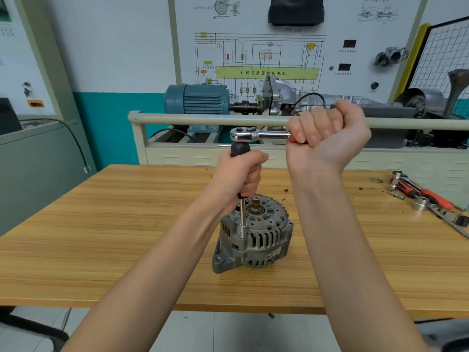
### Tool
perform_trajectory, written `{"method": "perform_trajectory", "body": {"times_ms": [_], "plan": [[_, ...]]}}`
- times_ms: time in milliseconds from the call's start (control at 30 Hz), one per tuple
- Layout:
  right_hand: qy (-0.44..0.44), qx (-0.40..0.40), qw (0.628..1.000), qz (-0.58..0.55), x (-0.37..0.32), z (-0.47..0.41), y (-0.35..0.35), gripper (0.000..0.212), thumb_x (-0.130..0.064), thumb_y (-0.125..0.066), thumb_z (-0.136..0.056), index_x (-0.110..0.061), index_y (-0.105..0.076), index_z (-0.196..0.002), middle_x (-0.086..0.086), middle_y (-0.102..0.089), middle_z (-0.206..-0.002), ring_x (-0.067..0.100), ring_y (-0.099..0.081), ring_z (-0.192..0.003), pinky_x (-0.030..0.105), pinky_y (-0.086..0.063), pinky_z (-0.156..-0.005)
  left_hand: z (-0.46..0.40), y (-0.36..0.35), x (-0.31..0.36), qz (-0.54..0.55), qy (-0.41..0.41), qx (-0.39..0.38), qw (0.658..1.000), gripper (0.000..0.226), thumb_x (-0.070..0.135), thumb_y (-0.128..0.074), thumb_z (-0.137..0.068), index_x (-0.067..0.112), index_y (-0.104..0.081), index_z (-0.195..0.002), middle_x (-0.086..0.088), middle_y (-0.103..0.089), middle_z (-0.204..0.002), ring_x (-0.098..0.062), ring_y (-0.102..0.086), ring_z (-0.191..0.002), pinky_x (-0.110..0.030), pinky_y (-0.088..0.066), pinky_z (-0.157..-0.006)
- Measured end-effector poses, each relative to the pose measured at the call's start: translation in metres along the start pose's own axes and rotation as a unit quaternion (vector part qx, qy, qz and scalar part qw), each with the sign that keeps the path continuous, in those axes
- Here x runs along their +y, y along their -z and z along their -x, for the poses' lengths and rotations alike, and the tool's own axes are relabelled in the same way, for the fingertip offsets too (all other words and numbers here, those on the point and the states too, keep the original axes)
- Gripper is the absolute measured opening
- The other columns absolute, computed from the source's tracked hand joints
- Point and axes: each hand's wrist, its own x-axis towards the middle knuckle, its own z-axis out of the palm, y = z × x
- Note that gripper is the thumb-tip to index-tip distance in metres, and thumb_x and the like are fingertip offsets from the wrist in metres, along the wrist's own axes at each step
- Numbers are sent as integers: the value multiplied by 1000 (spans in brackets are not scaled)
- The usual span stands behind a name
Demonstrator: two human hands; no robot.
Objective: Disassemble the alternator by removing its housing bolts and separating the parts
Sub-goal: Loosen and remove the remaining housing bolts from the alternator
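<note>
Chrome ratchet [258, 135] over grey alternator [253, 235]

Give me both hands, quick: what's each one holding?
Left hand: closed round the black driver handle standing on the alternator.
Right hand: closed round the ratchet grip.

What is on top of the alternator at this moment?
On the alternator, a brass-coloured shaft end stands up at the centre. A driver shaft comes down onto the housing edge; the bolt under its tip is covered. The left hand grips the driver.
</note>
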Motion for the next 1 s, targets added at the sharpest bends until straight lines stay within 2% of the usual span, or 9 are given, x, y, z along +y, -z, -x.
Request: {"method": "perform_trajectory", "body": {"times_ms": [67, 200, 300, 367, 467, 600, 700, 933, 1000], "plan": [[-24, 1, 1000, -7, -3, -4, 0, 55, -9, -37, -91, -22, -28, -38, -8, -18, -35, 9, -14, -31, 18, -18, -35, 2, 3, 1, -12, -5, -27, 1000, 58, 3, -52, -92, 25, -35, -40, 7, -26, -37, -8, -19, -30, -16, -19, -36], [-172, 40, 982, -63, -4, -29, 1, 56, -11, -38, -93, -18, -27, -38, -8, -20, -32, 8, -16, -24, 16, -15, -30, 5, 12, 12, -65, -33, -122, 990, 29, 11, -63, -80, 10, -48, -56, 0, -44, -46, -15, -41, -41, -24, -37, -46], [-236, 45, 963, -125, 1, -38, 8, 58, -13, -37, -94, -17, -27, -37, -6, -21, -31, 9, -18, -22, 15, -14, -29, 4, 8, 12, -57, -38, -128, 989, 34, 10, -62, -80, 12, -46, -50, 0, -40, -41, -14, -39, -35, -20, -35, -42], [-220, 36, 966, -128, 2, -36, 9, 58, -13, -38, -94, -17, -27, -37, -7, -21, -31, 9, -18, -22, 15, -15, -29, 3, 4, 9, -27, -26, -111, 993, 48, 9, -58, -85, 17, -38, -42, 4, -29, -35, -10, -25, -28, -14, -23, -37], [-136, 33, 986, -93, -1, -26, 8, 55, -10, -39, -91, -19, -28, -38, -8, -20, -33, 8, -16, -26, 16, -16, -31, 1, 2, 6, -17, -12, -61, 998, 58, 1, -51, -93, 22, -34, -41, 6, -25, -36, -8, -19, -28, -13, -18, -36], [8, 8, 1000, -15, 0, -1, 3, 55, -9, -37, -93, -22, -27, -40, -8, -17, -36, 10, -12, -32, 20, -17, -36, -3, -3, 4, -31, -7, 28, 999, 53, -2, -50, -91, 20, -32, -46, 6, -26, -37, -9, -19, -29, -14, -18, -36], [49, -6, 999, 1, -1, 9, 2, 56, -9, -36, -94, -22, -28, -40, -7, -17, -36, 10, -12, -33, 20, -19, -37, -4, -6, 1, -47, -15, 46, 998, 49, -2, -52, -90, 18, -33, -50, 6, -28, -37, -9, -20, -30, -15, -18, -36], [-159, 69, 984, -45, -8, -33, 3, 55, -9, -38, -91, -18, -28, -38, -8, -19, -32, 8, -16, -24, 14, -14, -32, -1, 8, 12, -30, -15, -112, 993, 25, 12, -61, -76, 11, -47, -56, -2, -45, -48, -18, -41, -43, -24, -38, -48], [-218, 60, 970, -86, -4, -39, 7, 58, -11, -37, -93, -17, -28, -36, -7, -20, -30, 8, -18, -22, 14, -14, -29, 0, 6, 11, -28, 6, -138, 990, 32, 12, -58, -77, 13, -44, -49, 0, -40, -41, -15, -36, -35, -20, -33, -42]]}}
